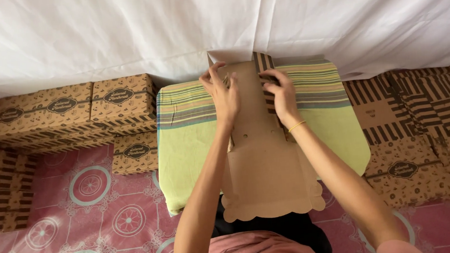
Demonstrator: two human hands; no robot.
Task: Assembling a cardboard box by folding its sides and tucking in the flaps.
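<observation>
White sheeting [92, 29] hangs across the far side, draped down to the pink patterned floor mat [80, 209] you sit on. Finished brown printed boxes [66, 110] are stacked along your left, and flat striped blanks [424, 109] are piled to your right, both within arm's reach of the work. Between them stands a low table under a green striped cloth [188, 140], which gives you a firm padded surface to press folds against. On it lies the unfolded cardboard box blank [267, 171], plain side up, its scalloped flap hanging over the near edge toward you. Your left hand [223, 91] presses fingers-down on the far panel, steadying it. Your right hand [280, 92] pinches the striped side flap, bending it inward. A thin yellow band [296, 126] circles your right wrist.
</observation>
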